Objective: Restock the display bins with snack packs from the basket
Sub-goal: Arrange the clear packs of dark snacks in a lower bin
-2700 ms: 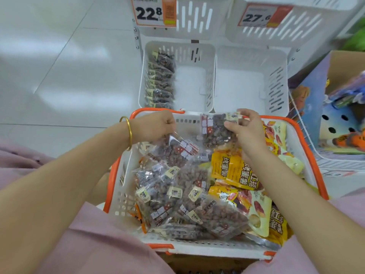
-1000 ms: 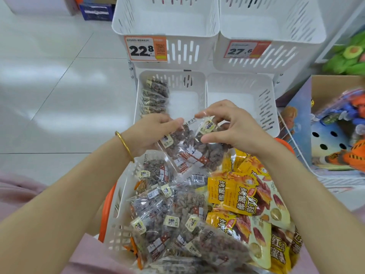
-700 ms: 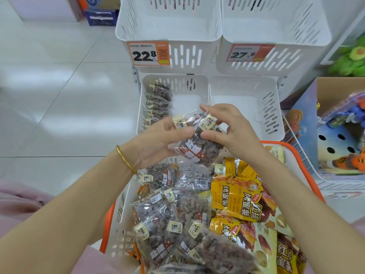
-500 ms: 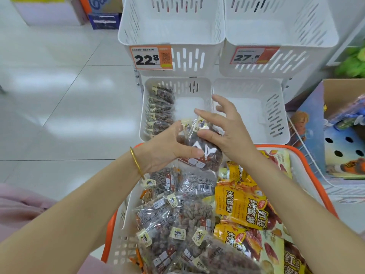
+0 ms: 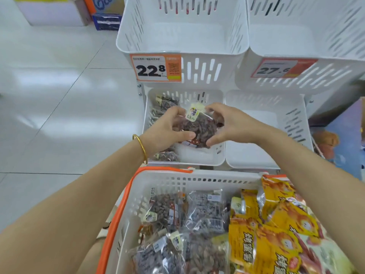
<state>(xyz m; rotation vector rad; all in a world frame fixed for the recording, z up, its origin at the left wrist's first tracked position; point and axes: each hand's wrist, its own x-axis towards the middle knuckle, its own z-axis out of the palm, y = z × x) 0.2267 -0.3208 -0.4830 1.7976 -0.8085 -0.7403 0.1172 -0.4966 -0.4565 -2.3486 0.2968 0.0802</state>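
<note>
Both hands hold clear snack packs of dark brown nuts (image 5: 199, 127) above the lower left display bin (image 5: 199, 157). My left hand (image 5: 167, 129) grips them from the left and my right hand (image 5: 231, 123) from the right. A row of the same packs (image 5: 165, 105) stands along that bin's left wall. Below is the white basket with an orange rim (image 5: 164, 182), holding more clear nut packs (image 5: 197, 214) on the left and yellow snack packs (image 5: 276, 224) on the right.
The lower right bin (image 5: 262, 153) holds nothing. Two upper white bins (image 5: 183, 36) carry price tags 22.8 (image 5: 156, 68) and 27.6 (image 5: 276, 69). A box of toys (image 5: 343, 139) stands at the right. Cartons (image 5: 106, 18) sit on the tiled floor at the far left.
Both hands lifted packs out of the basket, brought them together and carried them forward over the lower left bin. The view has tilted up toward the bins.
</note>
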